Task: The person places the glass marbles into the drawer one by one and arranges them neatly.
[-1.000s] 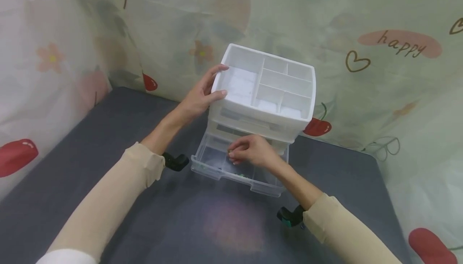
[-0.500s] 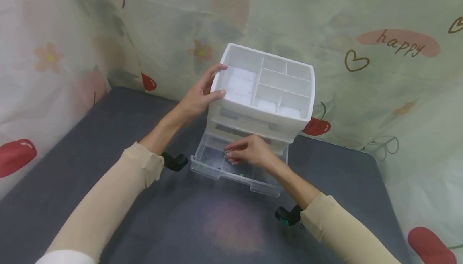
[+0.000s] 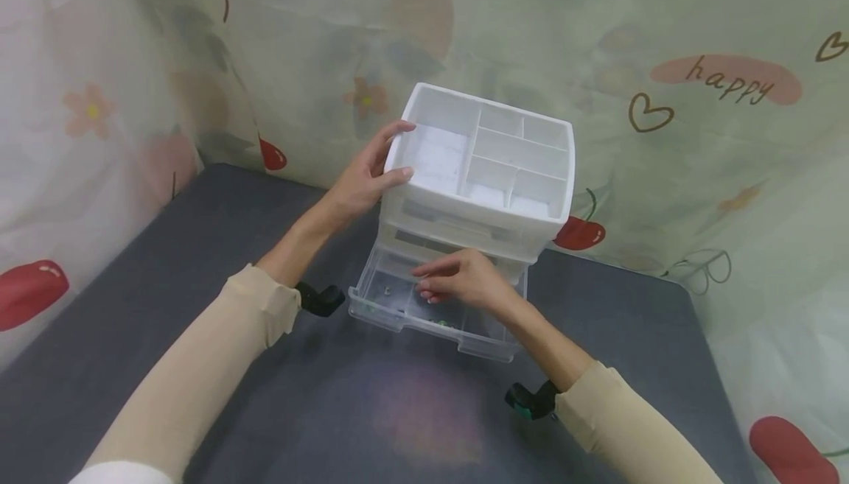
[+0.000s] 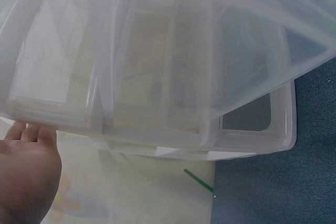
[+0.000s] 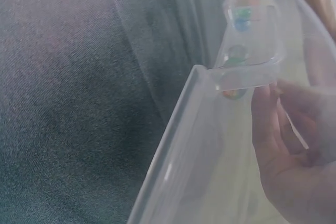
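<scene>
A white drawer organizer (image 3: 491, 211) stands on the table, its divided top tray facing up. My left hand (image 3: 361, 178) grips the tray's left rim, thumb on the front edge and fingers along the side; its fingertips also touch the cabinet in the left wrist view. A clear drawer (image 3: 434, 328) is pulled out at the bottom. Inside it hovers my right hand (image 3: 464, 278), index finger extended, the others loosely bent, with nothing seen between them. A small marble-like piece (image 3: 388, 291) lies in the drawer's left compartment. Several coloured marbles (image 5: 234, 54) show through the drawer front in the right wrist view.
The dark grey table (image 3: 298, 395) reaches out around the organizer. Behind it hangs a printed curtain (image 3: 530, 42) with hearts and cherries. Black wrist cameras (image 3: 530, 401) sit on both wrists, the right one low over the table.
The right fingertips have let go of a small marble, which now lies in the drawer's left compartment. The right index finger has straightened. My left hand stays on the rim.
</scene>
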`<act>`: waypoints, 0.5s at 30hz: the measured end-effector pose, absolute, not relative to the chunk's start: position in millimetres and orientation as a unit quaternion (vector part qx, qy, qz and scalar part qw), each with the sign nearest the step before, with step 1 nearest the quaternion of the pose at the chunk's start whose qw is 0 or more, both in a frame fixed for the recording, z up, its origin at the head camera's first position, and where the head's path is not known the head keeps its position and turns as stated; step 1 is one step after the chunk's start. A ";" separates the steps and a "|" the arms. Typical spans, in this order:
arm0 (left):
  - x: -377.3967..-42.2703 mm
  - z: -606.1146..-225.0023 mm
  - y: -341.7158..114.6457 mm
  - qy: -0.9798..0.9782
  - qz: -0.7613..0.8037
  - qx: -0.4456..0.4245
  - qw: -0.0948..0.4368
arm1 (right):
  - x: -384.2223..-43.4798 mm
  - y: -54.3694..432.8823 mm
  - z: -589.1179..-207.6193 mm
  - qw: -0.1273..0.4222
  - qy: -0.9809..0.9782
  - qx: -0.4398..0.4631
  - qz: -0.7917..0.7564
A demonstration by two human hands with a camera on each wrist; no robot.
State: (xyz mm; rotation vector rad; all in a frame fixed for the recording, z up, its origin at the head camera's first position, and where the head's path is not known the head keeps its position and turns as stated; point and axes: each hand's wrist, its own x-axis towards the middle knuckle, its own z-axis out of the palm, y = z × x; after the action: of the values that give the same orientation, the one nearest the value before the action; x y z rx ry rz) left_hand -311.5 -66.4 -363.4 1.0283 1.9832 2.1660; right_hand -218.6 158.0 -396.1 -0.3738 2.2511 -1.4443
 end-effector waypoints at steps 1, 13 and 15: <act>-311.3 -363.3 -66.4 0.638 0.696 0.330 0.015 | -217.4 159.2 -394.8 0.216 0.814 -0.138 -0.522; -311.3 -363.3 -66.1 0.631 0.701 0.333 0.018 | -199.7 179.0 -379.5 0.185 0.790 -0.141 -0.567; -311.0 -362.9 -65.7 0.625 0.705 0.334 0.020 | -196.3 183.5 -377.5 0.178 0.788 -0.141 -0.572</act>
State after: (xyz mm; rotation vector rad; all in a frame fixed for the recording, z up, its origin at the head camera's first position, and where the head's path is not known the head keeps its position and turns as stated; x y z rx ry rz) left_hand -311.0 -65.7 -362.9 1.0365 1.9393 2.1864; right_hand -196.3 183.5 -377.5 -0.3985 2.2293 -1.6196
